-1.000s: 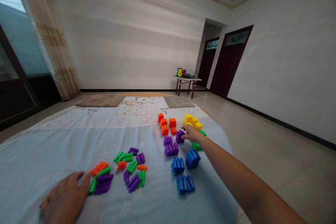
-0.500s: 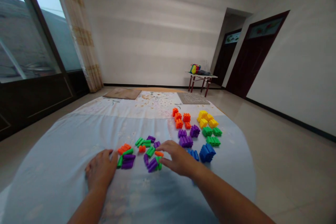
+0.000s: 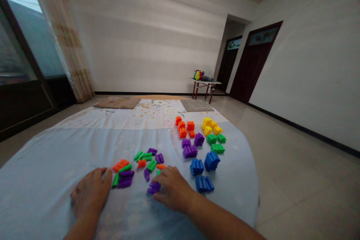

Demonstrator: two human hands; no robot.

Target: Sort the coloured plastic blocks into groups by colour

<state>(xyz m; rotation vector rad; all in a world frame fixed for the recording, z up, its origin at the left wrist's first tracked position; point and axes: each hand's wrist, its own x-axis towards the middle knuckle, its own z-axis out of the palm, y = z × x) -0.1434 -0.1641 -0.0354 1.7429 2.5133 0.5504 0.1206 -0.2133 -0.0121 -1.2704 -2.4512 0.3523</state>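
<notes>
My right hand has its thumb and fingertips on either side of a purple ridged block, which still lies on the cloth. Part of a green block shows from behind those fingers. My left hand rests on the cloth, fingers stretched forward and holding nothing. Just to its right lie an orange block, green blocks and purple blocks. Between the hands more loose pieces are scattered, among them a small orange piece and a green block.
Blocks stand grouped by colour on the right: orange, yellow, green, purple and blue. A pale blue cloth covers the round table. Two flat mats lie at its far edge.
My right hand has moved from beside the small orange stick down to the purple block. The view has turned a little to the right. My left hand stays on the cloth.
</notes>
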